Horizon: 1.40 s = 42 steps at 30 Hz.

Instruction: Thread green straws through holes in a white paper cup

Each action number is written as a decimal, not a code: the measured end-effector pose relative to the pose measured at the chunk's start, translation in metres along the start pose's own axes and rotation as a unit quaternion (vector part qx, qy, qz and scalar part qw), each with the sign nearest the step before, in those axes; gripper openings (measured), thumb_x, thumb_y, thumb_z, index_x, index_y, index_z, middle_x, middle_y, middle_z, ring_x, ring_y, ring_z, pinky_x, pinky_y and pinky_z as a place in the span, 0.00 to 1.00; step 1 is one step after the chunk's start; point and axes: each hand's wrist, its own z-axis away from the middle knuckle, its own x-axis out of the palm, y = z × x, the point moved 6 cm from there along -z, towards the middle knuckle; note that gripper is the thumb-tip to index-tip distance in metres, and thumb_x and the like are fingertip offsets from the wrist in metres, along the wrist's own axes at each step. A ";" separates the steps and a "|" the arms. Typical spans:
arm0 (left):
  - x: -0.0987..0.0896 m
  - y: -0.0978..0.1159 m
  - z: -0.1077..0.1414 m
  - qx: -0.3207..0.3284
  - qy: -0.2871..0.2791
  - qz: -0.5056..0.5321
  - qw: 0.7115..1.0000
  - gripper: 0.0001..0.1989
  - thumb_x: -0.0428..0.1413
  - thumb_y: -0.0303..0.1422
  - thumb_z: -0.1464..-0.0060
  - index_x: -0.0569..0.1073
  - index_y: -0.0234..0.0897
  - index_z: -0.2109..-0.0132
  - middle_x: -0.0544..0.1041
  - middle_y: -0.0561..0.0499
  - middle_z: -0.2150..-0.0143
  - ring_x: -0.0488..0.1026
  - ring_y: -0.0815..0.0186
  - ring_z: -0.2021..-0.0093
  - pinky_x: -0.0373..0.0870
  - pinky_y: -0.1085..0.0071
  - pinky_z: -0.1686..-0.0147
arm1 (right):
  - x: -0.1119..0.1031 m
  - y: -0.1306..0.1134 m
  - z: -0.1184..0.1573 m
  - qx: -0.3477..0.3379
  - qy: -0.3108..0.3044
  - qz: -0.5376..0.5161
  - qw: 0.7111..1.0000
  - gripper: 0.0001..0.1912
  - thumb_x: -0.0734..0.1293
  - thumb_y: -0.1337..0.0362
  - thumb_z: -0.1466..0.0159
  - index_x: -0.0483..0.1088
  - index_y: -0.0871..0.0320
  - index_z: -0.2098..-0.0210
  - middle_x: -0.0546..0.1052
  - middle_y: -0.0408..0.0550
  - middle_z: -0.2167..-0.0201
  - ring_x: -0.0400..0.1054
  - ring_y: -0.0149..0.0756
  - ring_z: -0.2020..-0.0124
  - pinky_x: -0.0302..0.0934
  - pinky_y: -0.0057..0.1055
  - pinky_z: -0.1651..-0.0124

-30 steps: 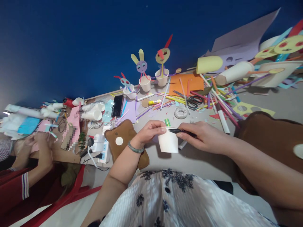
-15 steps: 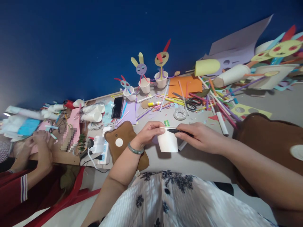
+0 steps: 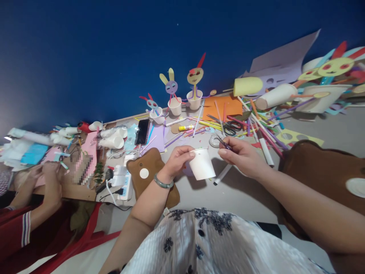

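A white paper cup (image 3: pixel 202 165) is pinched at its rim by my left hand (image 3: pixel 180 161). The cup tilts a little and shows a small dark mark or hole near its rim. To the right of the cup, my right hand (image 3: pixel 241 155) grips a small dark pointed tool (image 3: pixel 225 144), whose tip is clear of the cup. A roll of tape (image 3: pixel 213 140) lies just behind that tool. Below the cup's right side, a white marker (image 3: pixel 221 175) rests on the table.
Paper-cup figures (image 3: pixel 175 106) stand along the back. Black scissors (image 3: pixel 232 128) lie among colored sticks and orange paper (image 3: pixel 221 106). Brown cushions (image 3: pixel 148 175) flank my arms, with a power strip (image 3: pixel 125 186) at left. Another person's hands (image 3: pixel 51 173) are at far left.
My right hand has pulled the dark tool away from the cup, up and to the right. The cup has tilted in my left hand, and the mark near its rim now shows.
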 end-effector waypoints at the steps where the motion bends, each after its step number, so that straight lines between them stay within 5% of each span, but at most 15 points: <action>1: 0.000 0.001 0.000 0.012 0.001 -0.007 1.000 0.24 0.68 0.52 0.59 0.76 0.34 0.71 0.69 0.55 0.79 0.61 0.73 0.77 0.57 0.74 0.74 | -0.001 0.003 -0.001 0.009 0.017 0.000 1.000 0.19 0.69 0.45 0.36 0.64 0.54 0.65 0.61 0.35 0.81 0.54 0.28 0.81 0.49 0.29 0.77; 5: 0.003 0.009 0.002 0.059 -0.010 -0.054 0.997 0.24 0.67 0.53 0.55 0.76 0.34 0.71 0.70 0.54 0.76 0.62 0.72 0.75 0.60 0.72 0.71 | 0.004 0.010 -0.005 0.024 0.017 -0.004 1.000 0.29 0.74 0.45 0.42 0.70 0.56 0.50 0.73 0.43 0.70 0.64 0.31 0.75 0.58 0.30 0.73; 9: 0.007 0.017 0.004 0.118 -0.014 -0.101 0.988 0.22 0.65 0.52 0.51 0.78 0.34 0.68 0.74 0.51 0.71 0.67 0.69 0.70 0.64 0.71 0.66 | 0.010 0.008 -0.005 -0.007 -0.001 0.021 1.000 0.28 0.75 0.45 0.44 0.72 0.57 0.52 0.78 0.52 0.57 0.72 0.38 0.64 0.66 0.33 0.63; 14: 0.014 0.021 0.006 0.189 -0.011 -0.181 0.965 0.18 0.65 0.48 0.48 0.77 0.36 0.69 0.74 0.49 0.68 0.70 0.65 0.65 0.66 0.67 0.59 | 0.018 0.004 -0.003 -0.044 -0.025 0.086 0.995 0.19 0.73 0.47 0.41 0.69 0.56 0.65 0.73 0.42 0.74 0.66 0.32 0.74 0.62 0.29 0.70; 18: 0.011 0.022 0.006 0.236 0.032 -0.177 0.955 0.19 0.68 0.46 0.53 0.72 0.37 0.67 0.74 0.43 0.50 0.71 0.57 0.46 0.65 0.61 0.43 | 0.019 -0.001 0.000 -0.089 -0.006 0.133 0.987 0.15 0.71 0.51 0.39 0.69 0.56 0.68 0.72 0.41 0.77 0.62 0.30 0.77 0.57 0.27 0.74; 21: 0.007 0.017 0.003 0.223 0.040 -0.103 0.969 0.30 0.72 0.45 0.60 0.70 0.39 0.53 0.70 0.40 0.40 0.68 0.54 0.38 0.64 0.61 0.40 | 0.015 -0.004 0.003 -0.125 0.018 0.173 0.977 0.11 0.70 0.55 0.38 0.72 0.56 0.66 0.77 0.45 0.73 0.67 0.32 0.75 0.60 0.28 0.71; 24: 0.011 0.011 -0.001 0.171 -0.005 -0.082 0.982 0.41 0.75 0.42 0.64 0.67 0.39 0.43 0.73 0.42 0.44 0.71 0.56 0.43 0.67 0.63 0.43 | 0.013 -0.006 0.005 -0.155 0.018 0.202 0.967 0.09 0.69 0.57 0.37 0.73 0.55 0.64 0.80 0.47 0.70 0.70 0.34 0.73 0.62 0.29 0.70; 27: 0.011 0.011 -0.002 0.151 -0.018 -0.101 0.983 0.37 0.74 0.41 0.63 0.72 0.36 0.46 0.76 0.43 0.48 0.73 0.57 0.48 0.67 0.62 0.43 | 0.015 -0.007 0.006 -0.179 -0.001 0.225 0.958 0.08 0.68 0.58 0.36 0.73 0.55 0.62 0.80 0.47 0.70 0.72 0.35 0.72 0.64 0.30 0.69; 29: 0.004 0.011 -0.002 0.146 0.028 -0.091 0.985 0.34 0.73 0.41 0.62 0.73 0.35 0.48 0.78 0.44 0.50 0.74 0.59 0.49 0.68 0.63 0.44 | 0.014 -0.010 0.007 -0.184 0.002 0.238 0.954 0.10 0.67 0.58 0.36 0.73 0.55 0.57 0.82 0.50 0.64 0.75 0.37 0.69 0.66 0.31 0.66; 32: -0.012 0.010 -0.003 0.146 0.127 -0.035 0.981 0.31 0.72 0.42 0.59 0.73 0.35 0.49 0.79 0.44 0.49 0.75 0.60 0.49 0.69 0.65 0.46 | 0.000 -0.011 0.003 -0.153 0.055 0.298 0.941 0.16 0.65 0.57 0.34 0.72 0.57 0.50 0.82 0.54 0.61 0.75 0.39 0.69 0.65 0.33 0.67; 35: -0.026 0.005 -0.007 0.139 0.193 0.063 0.969 0.29 0.70 0.42 0.56 0.73 0.35 0.49 0.79 0.44 0.49 0.76 0.64 0.51 0.71 0.67 0.48 | -0.031 -0.007 -0.014 -0.068 0.111 0.406 0.905 0.16 0.62 0.56 0.33 0.74 0.59 0.53 0.80 0.52 0.70 0.72 0.42 0.73 0.61 0.34 0.69; 39: -0.029 -0.004 -0.017 0.091 0.198 0.164 0.962 0.33 0.72 0.44 0.62 0.72 0.35 0.51 0.80 0.49 0.58 0.77 0.69 0.62 0.73 0.71 0.59 | -0.072 0.015 -0.058 0.094 0.078 0.495 0.860 0.19 0.57 0.59 0.31 0.75 0.60 0.53 0.81 0.54 0.65 0.73 0.42 0.67 0.60 0.32 0.65; 42: -0.027 -0.004 -0.019 0.074 0.182 0.185 0.963 0.37 0.73 0.49 0.66 0.71 0.36 0.52 0.79 0.52 0.63 0.75 0.70 0.70 0.71 0.73 0.68 | -0.088 0.027 -0.092 0.141 0.071 0.526 0.836 0.17 0.60 0.58 0.33 0.76 0.61 0.68 0.80 0.58 0.69 0.72 0.44 0.66 0.56 0.33 0.67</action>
